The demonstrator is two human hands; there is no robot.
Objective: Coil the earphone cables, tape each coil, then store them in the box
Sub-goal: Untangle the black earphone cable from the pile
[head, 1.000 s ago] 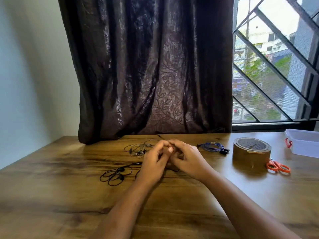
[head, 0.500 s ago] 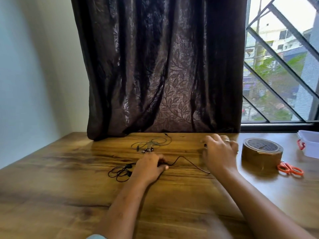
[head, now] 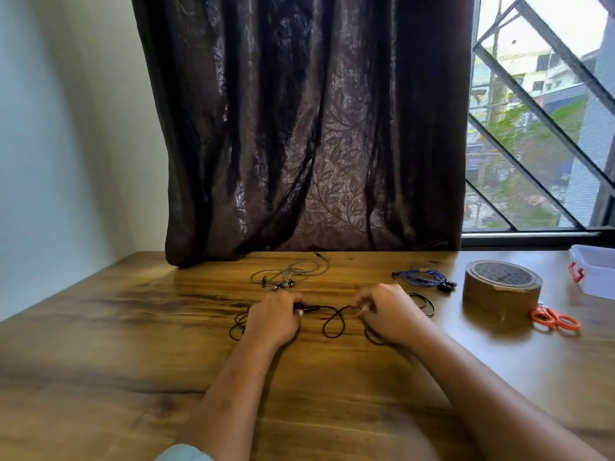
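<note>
Black earphone cable (head: 332,322) now pinched in both grips, right hand (head: 389,312) back from blue earphones (head: 422,277) (uncovered again), left hand (head: 274,319).

Wooden table (head: 133,361), laid out with black earphones (head: 332,322), grey earphones (head: 289,274) further back, blue earphones (head: 422,277), brown tape roll (head: 502,291), orange scissors (head: 555,319) beside it, clear box (head: 595,274) at far right.

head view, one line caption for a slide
Both hands stretch a black earphone cable on the table beside tape.
</note>
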